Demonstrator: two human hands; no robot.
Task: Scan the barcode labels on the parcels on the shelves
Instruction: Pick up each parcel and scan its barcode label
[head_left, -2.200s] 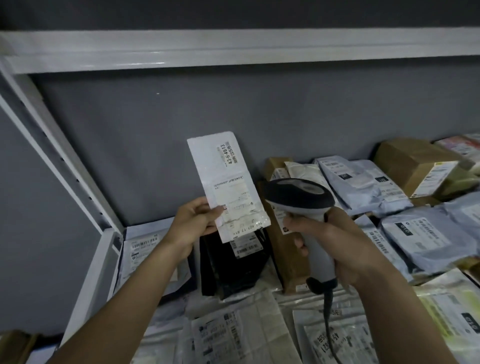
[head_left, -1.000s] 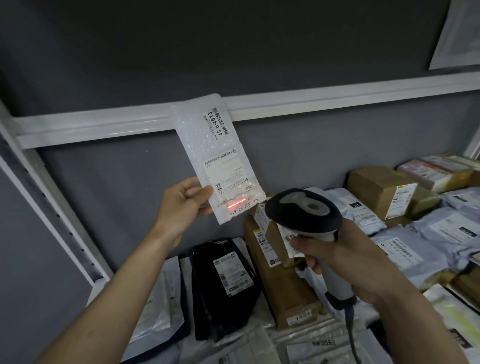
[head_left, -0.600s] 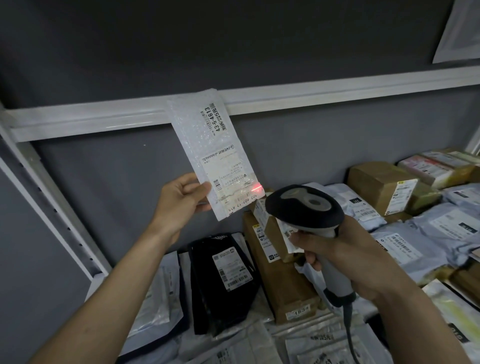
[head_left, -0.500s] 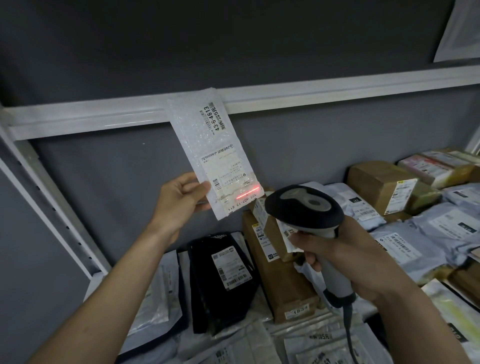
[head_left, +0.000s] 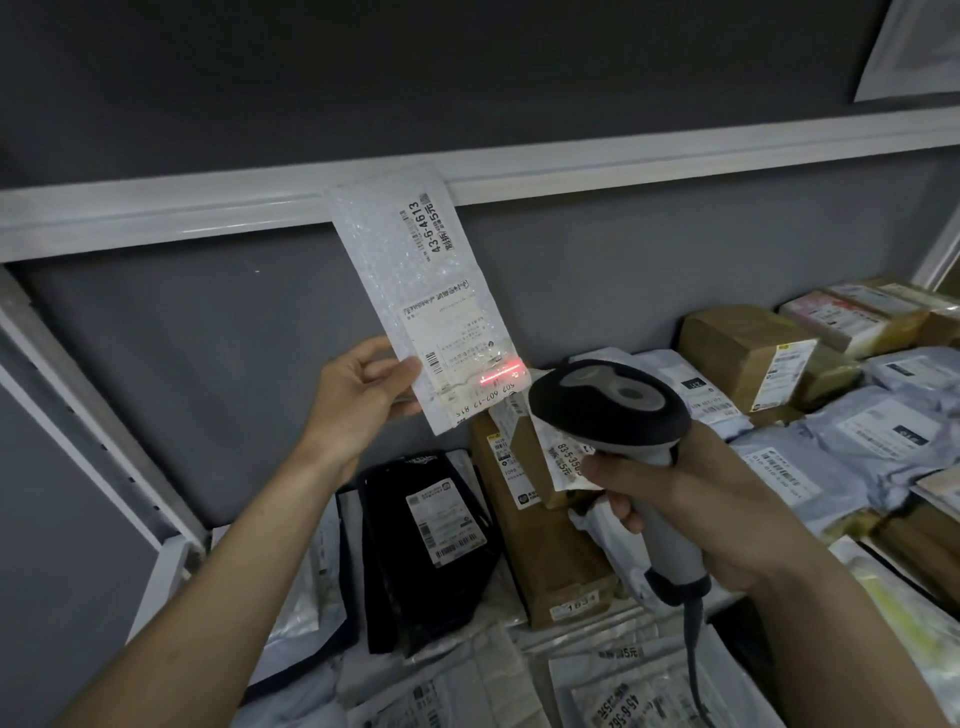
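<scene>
Against grey wall (head_left: 649, 249) — white shelf (head_left: 675, 156), crowded parcels (head_left: 883, 447).

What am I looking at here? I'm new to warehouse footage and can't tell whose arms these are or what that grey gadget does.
There is no machine: a person wears a camera on the head, so this single view looks forward and down at their own arms.

The left hand pinches a white bubble mailer by its edge and holds it up in front of the shelf rail. The right hand grips a barcode scanner; its red line falls across the lower part of the mailer's label.

Below, the shelf is packed with parcels: a black pouch, a brown box, another brown box further right, grey bags and white mailers in front.
</scene>
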